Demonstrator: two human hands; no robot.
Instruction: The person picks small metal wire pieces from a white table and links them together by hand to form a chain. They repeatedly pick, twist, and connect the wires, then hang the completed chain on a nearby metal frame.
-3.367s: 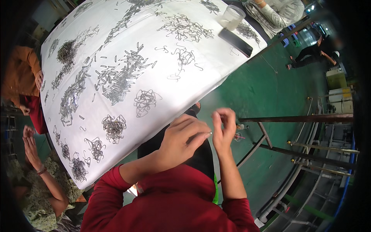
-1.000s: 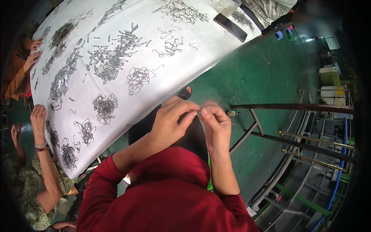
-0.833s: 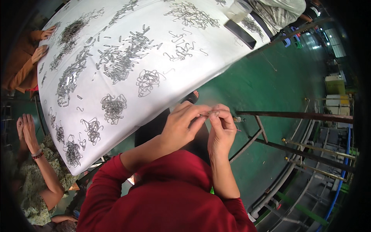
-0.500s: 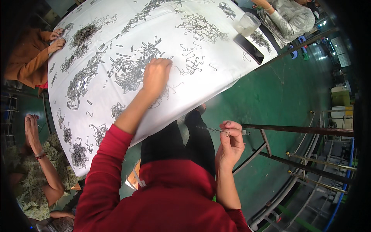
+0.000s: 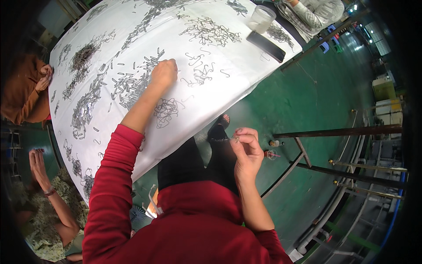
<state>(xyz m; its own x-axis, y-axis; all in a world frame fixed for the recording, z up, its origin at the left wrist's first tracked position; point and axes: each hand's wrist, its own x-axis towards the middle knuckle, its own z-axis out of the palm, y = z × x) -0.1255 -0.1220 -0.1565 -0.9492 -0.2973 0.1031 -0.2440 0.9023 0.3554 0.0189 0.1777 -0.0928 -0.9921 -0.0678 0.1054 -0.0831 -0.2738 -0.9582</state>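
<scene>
My left hand [image 5: 164, 74] is over the right side of a pile of small oblong metal links [image 5: 129, 90] on the white-covered table [image 5: 206, 99]. Its fingers are curled together; what they hold, if anything, is hidden. Beyond its fingertips lie loose S-shaped wire hooks [image 5: 203, 72], and a tangle of hooks [image 5: 166, 112] sits nearer me. Off the table's near edge, above my lap, my right hand [image 5: 248, 154] pinches a thin string of small metal pieces [image 5: 218, 140] between thumb and fingers. The string trails left, blurred against my dark trousers.
More hook heaps [image 5: 211, 31] and link heaps [image 5: 88, 108] cover the table. A dark phone [image 5: 265, 46] and a clear plastic tub [image 5: 262, 20] sit at the far right. People work around the table. A metal frame [image 5: 334, 132] and a cup [image 5: 270, 154] are at right.
The view has shifted, so the table appears farther left. The brown-sleeved person's hands have drawn back from the tabletop. My left hand stays by the link pile; my right hand keeps its pinch.
</scene>
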